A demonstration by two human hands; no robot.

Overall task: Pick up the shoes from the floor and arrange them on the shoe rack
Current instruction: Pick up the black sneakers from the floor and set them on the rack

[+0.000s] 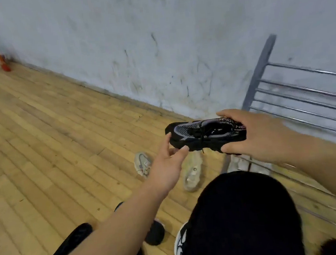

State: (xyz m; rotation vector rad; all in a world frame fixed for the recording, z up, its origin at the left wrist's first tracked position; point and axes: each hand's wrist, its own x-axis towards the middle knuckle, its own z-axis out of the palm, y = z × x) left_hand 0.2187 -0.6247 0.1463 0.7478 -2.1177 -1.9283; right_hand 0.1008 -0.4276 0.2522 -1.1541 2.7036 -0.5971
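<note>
We have the black sneaker (pixel 206 135) in the air at centre-right of the frame, toe pointing to the frame's left, sole down, roughly level. Right hand (pixel 252 133) is clamped on the heel end: fingers over the collar, thumb under the sole. Left hand (pixel 167 164) sits under the toe end with its grip loose, fingers spread; thumb tip touches the sole edge and one fingertip touches the toe, but it does not wrap the shoe.

Shoe rack (pixel 296 93) is at the right of the frame against the wall (pixel 153 35): grey upright post, horizontal metal bars, blurred. The held sneaker is just left of the post, not on any bar.

On the wooden floor (pixel 39 130) below the sneaker lie two pale shoes: a grey-beige sneaker (pixel 143 164) left of our left hand, and a beige shoe (pixel 192 174) just right of our left wrist. A whitish shoe (pixel 237 163) lies at the foot of the rack, partly hidden by our right forearm.

Bottom of frame: our dark-clad knee (pixel 244 212), a black-and-white shoe (pixel 180 244) beside it, a dark shoe (pixel 155 232) to its left. Upper left corner: a red-handled broom (pixel 0 59) leaning against the wall.
</note>
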